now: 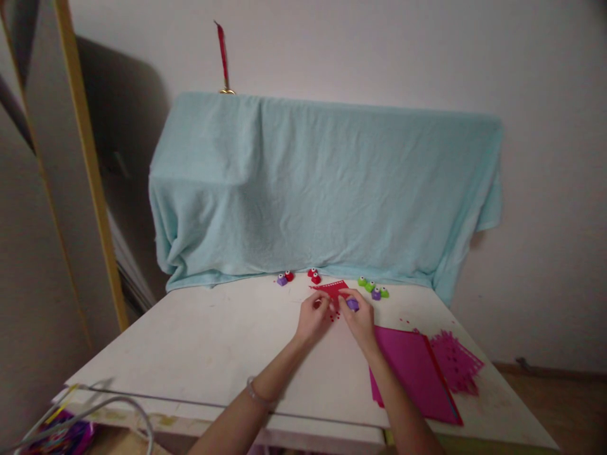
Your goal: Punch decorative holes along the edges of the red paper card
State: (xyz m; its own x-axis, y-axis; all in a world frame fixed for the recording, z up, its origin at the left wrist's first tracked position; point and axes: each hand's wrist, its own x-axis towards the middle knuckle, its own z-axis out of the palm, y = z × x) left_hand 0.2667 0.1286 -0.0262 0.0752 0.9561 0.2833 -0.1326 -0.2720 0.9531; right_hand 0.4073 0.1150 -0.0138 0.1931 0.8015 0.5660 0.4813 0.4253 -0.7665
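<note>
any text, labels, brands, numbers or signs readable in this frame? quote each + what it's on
None readable.
Green gadgets at the table's back: dark marks on their white tops, too small to make out.
Colourful item at lower left: too blurred to tell if it carries print.
Magenta sheets and blue-green cloth: no lettering visible.

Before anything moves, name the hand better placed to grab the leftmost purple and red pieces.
Probably the left hand: it is nearer that purple piece and red piece; the right hand is farther across, with a purple block apparently in it.
</note>
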